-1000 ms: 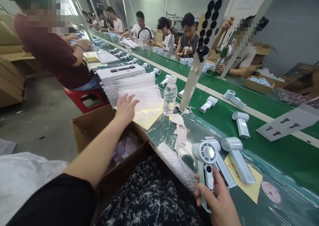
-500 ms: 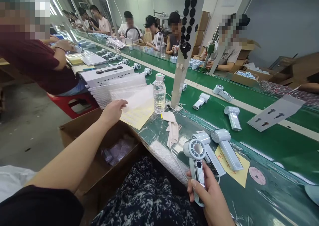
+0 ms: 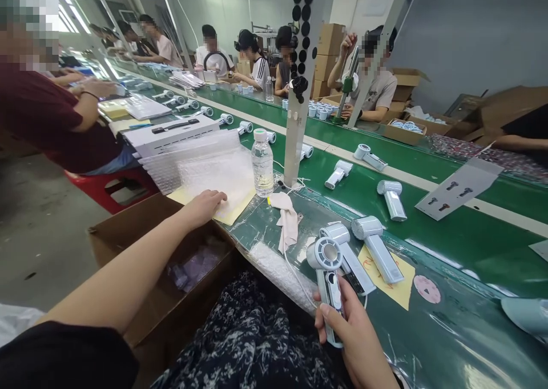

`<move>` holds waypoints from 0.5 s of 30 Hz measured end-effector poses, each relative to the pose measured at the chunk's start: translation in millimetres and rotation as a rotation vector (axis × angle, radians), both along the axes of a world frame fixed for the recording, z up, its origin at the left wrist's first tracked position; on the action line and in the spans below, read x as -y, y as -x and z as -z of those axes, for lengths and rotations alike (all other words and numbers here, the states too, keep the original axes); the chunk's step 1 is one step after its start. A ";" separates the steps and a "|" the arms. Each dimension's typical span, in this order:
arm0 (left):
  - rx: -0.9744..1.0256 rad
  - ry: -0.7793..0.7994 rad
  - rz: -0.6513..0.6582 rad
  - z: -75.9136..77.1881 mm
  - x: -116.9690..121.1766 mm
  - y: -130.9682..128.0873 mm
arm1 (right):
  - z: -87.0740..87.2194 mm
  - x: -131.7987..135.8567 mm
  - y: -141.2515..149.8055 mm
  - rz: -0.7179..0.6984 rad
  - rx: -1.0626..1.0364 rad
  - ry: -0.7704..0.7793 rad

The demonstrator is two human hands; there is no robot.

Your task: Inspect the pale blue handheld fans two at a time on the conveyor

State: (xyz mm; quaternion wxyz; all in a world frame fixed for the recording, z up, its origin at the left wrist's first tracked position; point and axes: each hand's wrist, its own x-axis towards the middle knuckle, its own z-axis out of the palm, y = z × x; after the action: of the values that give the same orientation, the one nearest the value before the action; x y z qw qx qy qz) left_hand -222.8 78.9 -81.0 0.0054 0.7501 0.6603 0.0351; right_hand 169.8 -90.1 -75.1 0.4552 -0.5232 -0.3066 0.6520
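Note:
In my right hand (image 3: 353, 326) I hold a light-blue handheld fan (image 3: 330, 289) by its handle, its round grille and metal disc facing up. Two more handheld fans lie just beyond it: one (image 3: 349, 257) partly behind the held fan, another (image 3: 379, 249) resting on a yellow note (image 3: 402, 280). My left hand (image 3: 205, 207) reaches out with fingers extended over the yellow sheet (image 3: 235, 212), at the near edge of the clear bubble bags (image 3: 218, 169). Its fingertips touch or nearly touch the plastic; nothing is seen in them.
A water bottle (image 3: 262, 163) and a crumpled cloth (image 3: 286, 217) stand between my hands. Below my left arm is an open cardboard box (image 3: 128, 223). Beyond the metal post (image 3: 295, 126), several fans lie on the green conveyor (image 3: 363, 192). Other people work along the line.
My left hand has moved down and right, nearer the front edge of the bubble bags. The view has shifted slightly. My right hand still holds the fan.

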 end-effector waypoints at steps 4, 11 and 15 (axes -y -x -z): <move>0.028 0.038 -0.012 -3.1 -7.8 -2.9 | -2.6 0.3 1.2 -0.018 0.021 0.000; 0.151 -0.010 -0.084 -30.0 -4.7 -26.4 | -2.0 3.0 1.3 -0.039 0.025 0.004; 0.325 -0.021 -0.140 -54.1 16.9 -61.7 | -2.5 1.4 -0.2 -0.010 0.005 0.005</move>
State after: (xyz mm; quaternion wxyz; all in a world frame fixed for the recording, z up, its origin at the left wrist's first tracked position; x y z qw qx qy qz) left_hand -161.1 62.0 -26.8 0.1019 0.6867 0.7010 0.1632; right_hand 170.0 -91.5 -72.7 0.4497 -0.5247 -0.3087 0.6536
